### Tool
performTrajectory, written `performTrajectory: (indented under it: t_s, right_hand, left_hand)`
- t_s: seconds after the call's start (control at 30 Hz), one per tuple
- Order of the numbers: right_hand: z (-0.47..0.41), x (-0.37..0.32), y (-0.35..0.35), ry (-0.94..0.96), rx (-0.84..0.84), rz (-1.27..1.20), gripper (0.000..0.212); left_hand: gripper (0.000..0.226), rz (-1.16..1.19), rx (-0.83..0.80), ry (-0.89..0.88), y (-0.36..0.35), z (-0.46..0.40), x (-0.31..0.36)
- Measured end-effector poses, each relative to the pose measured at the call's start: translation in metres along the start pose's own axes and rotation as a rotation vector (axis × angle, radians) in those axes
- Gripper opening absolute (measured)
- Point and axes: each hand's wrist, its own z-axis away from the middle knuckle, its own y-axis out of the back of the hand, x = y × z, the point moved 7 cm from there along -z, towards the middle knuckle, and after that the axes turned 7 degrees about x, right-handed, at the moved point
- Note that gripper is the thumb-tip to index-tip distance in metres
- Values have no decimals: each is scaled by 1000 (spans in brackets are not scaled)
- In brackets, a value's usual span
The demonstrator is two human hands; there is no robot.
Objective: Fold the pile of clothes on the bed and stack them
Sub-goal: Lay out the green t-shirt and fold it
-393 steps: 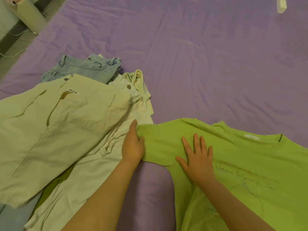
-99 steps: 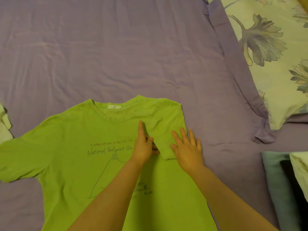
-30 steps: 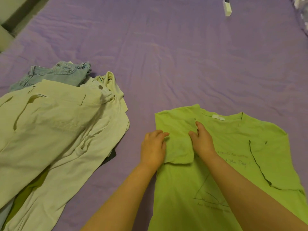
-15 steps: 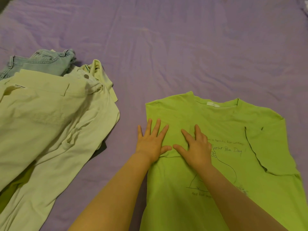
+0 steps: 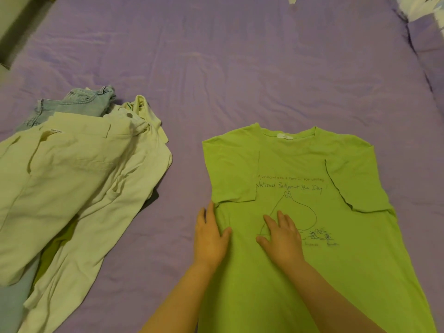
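Green t-shirt (image 5: 300,260) lies flat under both hands' straight fingers.

A lime-green cotton T-shirt (image 5: 300,236) lies flat on the purple bedsheet (image 5: 240,68), right of the heap of pale trousers and blue jeans (image 5: 72,176).

Open bed (image 5: 240,68) beyond the tee (image 5: 300,272) and a clear strip left of it; clothes pile (image 5: 72,176) blocks far left, pillow (image 5: 427,44) top right.
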Motion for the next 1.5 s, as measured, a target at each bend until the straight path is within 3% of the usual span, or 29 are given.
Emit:
performTrajectory:
  t_s: [0.17,0.43,0.67,0.83,0.97,1.17,1.27,1.37,1.5]
  right_hand:
    - [52,25,-10,61,-36,26,61]
    - [127,82,-15,157,-78,20,52]
    - [186,132,-30,187,-99,-19,48]
    - [223,159,-49,206,-87,-45,37]
    - [247,164,-66,239,-47,-68,28]
    - [260,166,-86,223,44,36,35]
    - [251,166,-85,196,128,51,22]
    - [241,168,-84,206,88,68,15]
    - [228,171,-62,119,-58,-309,8]
  left_hand:
    - [69,-266,39,15,-8,65,-13]
    - [61,-299,-95,-124,-71,171,4]
    - [33,-452,-208,-256,-122,238,4]
    - [29,-544,-304,-339,-146,271,-4]
    - [30,-544,-335,-410,-156,283,-10]
    - [32,-561,-299,-483,-170,284,-20]
    - [23,-552,-247,-501,-172,275,-21]
    - [18,-518,-259,-524,-172,269,-19]
    - [12,-308,-295,-424,-156,259,-8]
